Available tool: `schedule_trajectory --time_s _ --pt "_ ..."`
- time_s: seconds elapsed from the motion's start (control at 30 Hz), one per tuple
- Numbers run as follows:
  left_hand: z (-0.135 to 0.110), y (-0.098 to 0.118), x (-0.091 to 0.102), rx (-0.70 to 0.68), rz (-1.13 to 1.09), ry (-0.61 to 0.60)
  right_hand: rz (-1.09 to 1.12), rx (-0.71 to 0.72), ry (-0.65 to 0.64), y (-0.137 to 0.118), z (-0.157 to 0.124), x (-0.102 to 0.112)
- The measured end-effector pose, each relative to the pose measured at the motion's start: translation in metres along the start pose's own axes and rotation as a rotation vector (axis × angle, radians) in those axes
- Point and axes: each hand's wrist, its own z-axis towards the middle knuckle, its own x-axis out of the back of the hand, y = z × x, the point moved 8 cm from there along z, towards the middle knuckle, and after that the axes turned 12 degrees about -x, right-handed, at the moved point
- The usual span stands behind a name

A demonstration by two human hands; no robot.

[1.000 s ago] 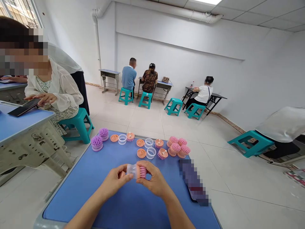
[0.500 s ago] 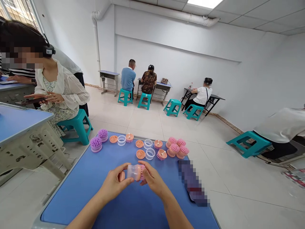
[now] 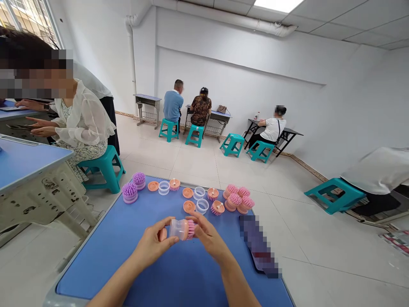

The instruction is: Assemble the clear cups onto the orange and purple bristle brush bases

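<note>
Brush (image 3: 182,230) sideways; between both hands (image 3: 152,241)

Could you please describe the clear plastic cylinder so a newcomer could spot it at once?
Find the blue desktop in the foreground, then the left hand above it. That hand holds the clear plastic cylinder sideways, with an orange collar and pink bristles at its right end. Unlike the clear plastic rings on the desktop, it is held up.

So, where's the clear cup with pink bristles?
In the head view, the clear cup is below and left of centre, held in the left hand over the blue desk, the right hand at its bristles.
</note>
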Motion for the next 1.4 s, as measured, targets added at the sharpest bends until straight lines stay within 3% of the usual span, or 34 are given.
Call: schedule_trajectory --time_s 0.2,0.3,0.53,0.73,0.93,1.2,1.3,1.4 --pt "-0.002 0.002 0.000 -0.001 -0.031 -0.015 -0.051 0.010 -0.049 -0.005 0.000 -0.009" --pt "-0.002 0.003 0.000 -0.010 -0.036 -0.012 0.001 -0.044 -0.037 0.000 0.002 -0.007" --pt "-0.001 -0.001 0.001 0.011 -0.030 0.019 -0.047 0.013 -0.033 -0.003 -0.001 -0.005" --pt "-0.001 0.004 0.002 -0.006 -0.043 0.019 0.022 -0.029 -0.042 0.001 0.003 -0.004" --pt "-0.001 0.001 0.002 0.003 -0.049 0.038 -0.091 0.023 -0.062 0.001 -0.001 -0.009" --pt "-0.002 0.005 0.003 -0.144 0.059 0.116 0.065 -0.059 -0.095 0.006 0.006 -0.011" --pt "-0.001 0.000 0.004 -0.099 -0.087 0.164 0.157 -0.084 -0.074 0.008 0.007 -0.011" --pt "0.001 -0.010 0.005 0.032 -0.444 0.237 0.233 -0.086 -0.034 0.009 0.008 -0.010"
